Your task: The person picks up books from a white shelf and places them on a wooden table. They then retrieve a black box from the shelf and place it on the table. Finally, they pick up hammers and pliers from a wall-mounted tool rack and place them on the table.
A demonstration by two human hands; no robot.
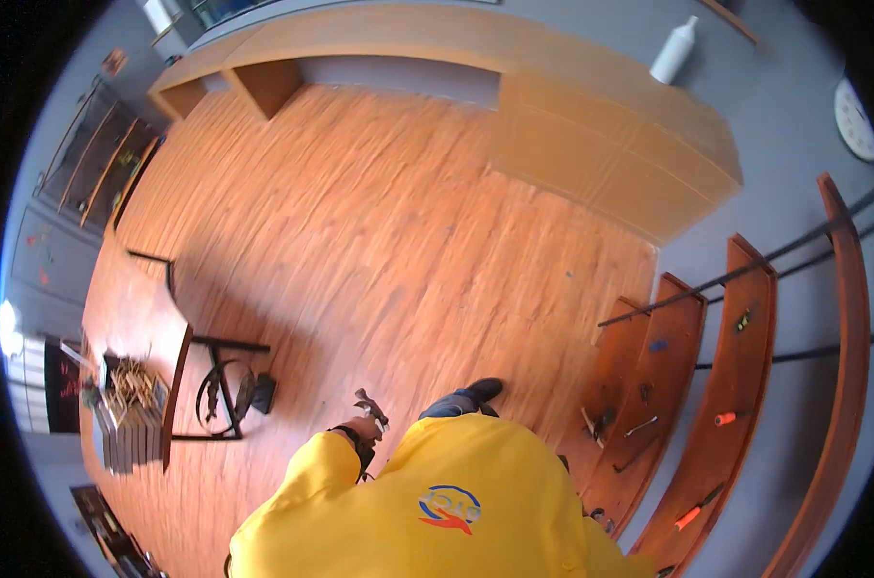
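Low in front of my yellow top, to the left, my left hand (365, 429) is closed around a tool that looks like a claw hammer (371, 407). Its brownish head points forward above the wood floor (379, 253); the handle is mostly hidden by the hand. A dark band circles that wrist. My right hand is out of view, hidden by my body and yellow sleeve. One dark shoe (486, 389) shows ahead of me.
On my right stands a wooden wall shelf (744, 361) with black rails, holding orange-handled screwdrivers (688, 518) and other tools. At left is a table (137, 296) with a pile of wooden sticks (135, 386). A long wooden bench (408, 36) with a white bottle (674, 52) lines the far wall.
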